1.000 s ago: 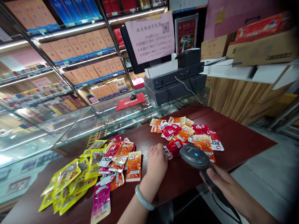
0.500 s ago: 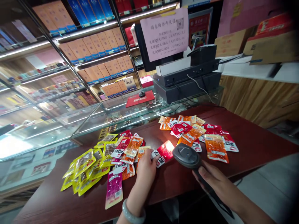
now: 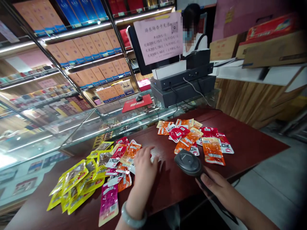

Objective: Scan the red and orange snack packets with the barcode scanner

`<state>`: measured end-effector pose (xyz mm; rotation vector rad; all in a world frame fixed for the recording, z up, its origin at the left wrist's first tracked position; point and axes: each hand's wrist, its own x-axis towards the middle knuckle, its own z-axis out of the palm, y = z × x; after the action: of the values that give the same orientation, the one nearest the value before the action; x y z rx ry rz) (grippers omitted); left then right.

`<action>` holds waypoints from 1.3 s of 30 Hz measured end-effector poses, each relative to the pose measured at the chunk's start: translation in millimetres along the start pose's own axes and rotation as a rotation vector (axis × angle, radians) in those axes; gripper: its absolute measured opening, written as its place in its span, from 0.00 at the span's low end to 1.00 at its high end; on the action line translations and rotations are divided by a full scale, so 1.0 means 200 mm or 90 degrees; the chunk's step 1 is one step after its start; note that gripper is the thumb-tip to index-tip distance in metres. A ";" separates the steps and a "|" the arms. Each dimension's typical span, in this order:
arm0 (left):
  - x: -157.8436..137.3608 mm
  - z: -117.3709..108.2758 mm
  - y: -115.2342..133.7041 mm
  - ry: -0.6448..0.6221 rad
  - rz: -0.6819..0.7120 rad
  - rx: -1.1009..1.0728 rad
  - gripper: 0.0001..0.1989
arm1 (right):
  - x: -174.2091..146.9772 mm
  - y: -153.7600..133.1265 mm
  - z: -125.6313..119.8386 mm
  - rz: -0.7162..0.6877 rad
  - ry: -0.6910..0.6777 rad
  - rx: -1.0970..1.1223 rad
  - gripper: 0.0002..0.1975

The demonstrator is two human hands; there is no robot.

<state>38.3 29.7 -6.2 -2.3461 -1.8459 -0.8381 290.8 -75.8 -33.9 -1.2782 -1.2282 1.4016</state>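
The barcode scanner [image 3: 188, 162] sits low and right of centre in the frame, the right hand [image 3: 217, 188] gripping its handle in a closed grip. The left hand [image 3: 144, 166], fingers spread and holding nothing, rests on the mixed snack packets [image 3: 124, 156] at centre-left. A red-and-orange packet pile [image 3: 199, 137] lies beyond on the dark red desk [image 3: 251, 143].

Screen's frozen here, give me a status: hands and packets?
Left hand flat on middle snack packets. Right hand grips barcode scanner. Nothing between.
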 end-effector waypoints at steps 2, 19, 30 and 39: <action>0.05 0.09 0.16 -0.086 0.050 -0.030 0.13 | -0.01 0.01 -0.03 0.001 0.036 0.000 0.28; 0.30 0.45 0.39 -0.257 0.171 0.081 0.36 | -0.02 0.03 -0.12 0.013 0.107 0.032 0.30; 0.23 0.32 0.32 -0.277 0.124 0.035 0.20 | 0.02 0.02 -0.07 0.022 0.145 0.092 0.29; 0.25 0.31 0.29 -0.250 0.062 0.053 0.23 | 0.01 0.02 -0.05 0.034 0.139 0.075 0.29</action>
<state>123.4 79.2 -20.8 -2.6674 -1.8236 -0.2959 300.0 -73.4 -38.0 -1.3502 -0.9579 1.3123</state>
